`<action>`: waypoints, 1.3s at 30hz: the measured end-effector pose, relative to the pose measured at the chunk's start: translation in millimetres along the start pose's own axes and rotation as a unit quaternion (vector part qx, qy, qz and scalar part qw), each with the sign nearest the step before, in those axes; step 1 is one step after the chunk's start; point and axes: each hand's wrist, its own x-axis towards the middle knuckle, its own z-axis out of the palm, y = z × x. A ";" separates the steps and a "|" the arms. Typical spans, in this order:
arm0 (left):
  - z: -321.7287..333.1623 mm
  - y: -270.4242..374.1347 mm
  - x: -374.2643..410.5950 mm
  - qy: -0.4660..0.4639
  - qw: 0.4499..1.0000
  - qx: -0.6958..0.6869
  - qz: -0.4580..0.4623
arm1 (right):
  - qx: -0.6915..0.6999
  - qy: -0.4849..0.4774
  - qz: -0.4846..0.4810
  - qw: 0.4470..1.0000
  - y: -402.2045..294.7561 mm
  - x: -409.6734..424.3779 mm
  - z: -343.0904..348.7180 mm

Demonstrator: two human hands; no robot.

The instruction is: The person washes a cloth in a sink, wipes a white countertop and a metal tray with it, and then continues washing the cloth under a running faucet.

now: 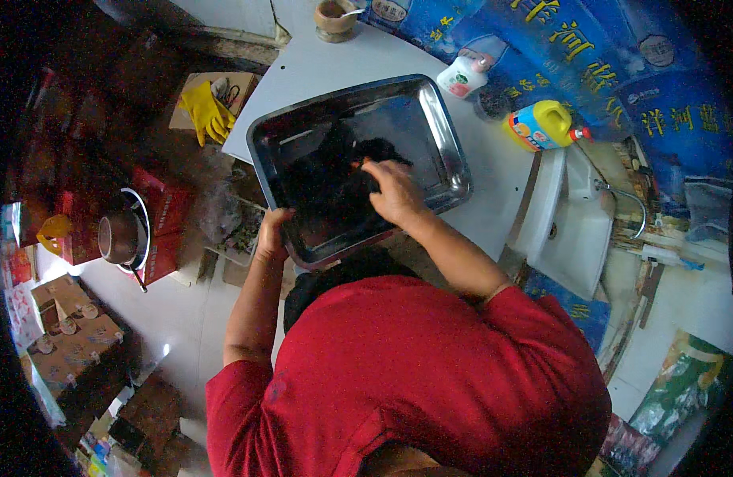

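A rectangular metal tray with raised walls lies tilted across the near edge of the white table. My left hand grips its near left rim, the thumb over the edge. Above the tray's inside is my right hand, slightly blurred, its fingers bent around a small thing with an orange-red spot. What that thing is, I cannot tell. Beneath and beyond the fingers a dark shape shows against the shiny base; whether it is an object, a reflection or a shadow is unclear.
On the white table stand a mortar-like pot, a white pump bottle and a yellow detergent bottle. A sink is at the right. Yellow rubber gloves lie on cardboard at the left, with a saucepan lower down.
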 end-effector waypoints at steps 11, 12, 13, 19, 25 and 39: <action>66.9 8.8 16.8 -0.083 0.962 0.185 0.182 | 0.033 0.213 0.273 0.938 59.6 121.5 20.2; 62.9 16.3 20.4 -0.066 0.974 0.177 0.122 | 0.057 0.176 0.229 0.956 32.5 122.8 28.7; 62.3 23.7 23.6 -0.071 0.975 0.168 0.125 | 0.077 0.141 0.183 0.970 -1.5 120.1 28.9; 47.9 65.7 15.5 -0.089 0.986 0.105 0.095 | 0.007 0.024 -0.095 0.995 -70.3 88.9 52.1; 26.3 99.2 -1.7 -0.062 0.987 0.082 0.121 | -0.073 0.006 -0.230 0.970 -43.1 74.1 38.0; -4.2 135.3 -22.6 0.041 0.983 0.062 0.169 | -0.363 0.121 -0.270 0.884 -1.1 173.5 -63.7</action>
